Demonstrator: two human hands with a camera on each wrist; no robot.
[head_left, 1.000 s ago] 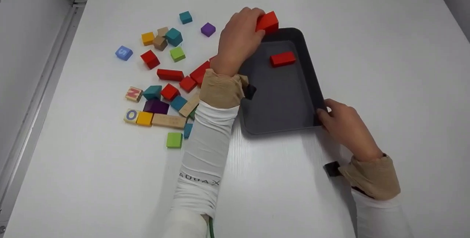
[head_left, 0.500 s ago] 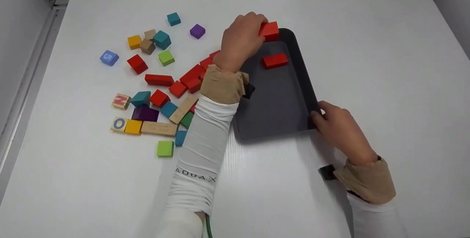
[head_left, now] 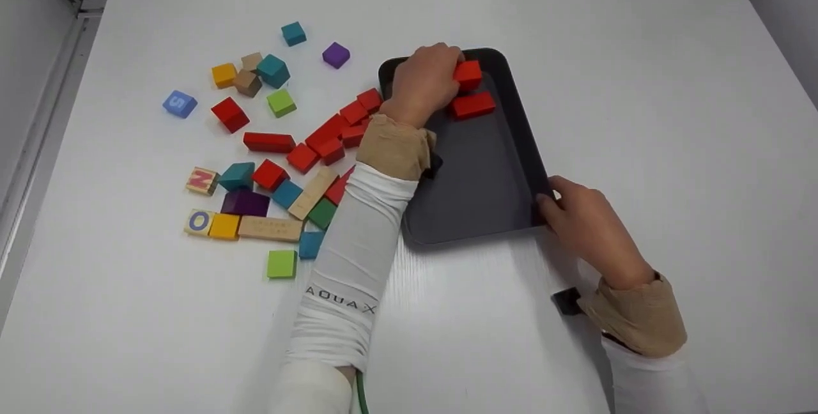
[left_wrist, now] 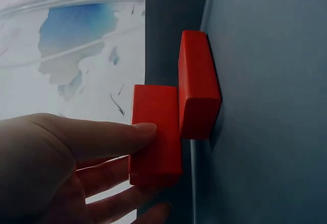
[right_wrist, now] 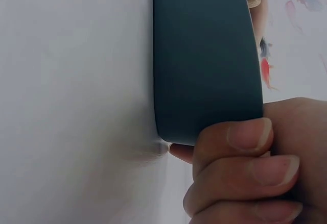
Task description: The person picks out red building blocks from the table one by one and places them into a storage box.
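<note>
From my remote view, I saw the left arm (head_left: 348,273) stretched far forward, slanting rightward, with the back of the left hand (head_left: 425,85) uppermost. Up close, its thumb (left_wrist: 110,134) lay nearly straight in a pinch, the fingers (left_wrist: 104,175) beneath slightly parted. I had the right arm (head_left: 648,363) angled inward from the lower right, the right hand (head_left: 591,225) gripping nearer the body, its visible fingertips (right_wrist: 278,170) curled in a row.

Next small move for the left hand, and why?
Probably ease the held block down onto the tray floor, if it isn't there yet, then release: the left hand pinches it inside the tray, right by the other red block, and the right hand grips the tray's near corner. Floor contact isn't visible.
</note>
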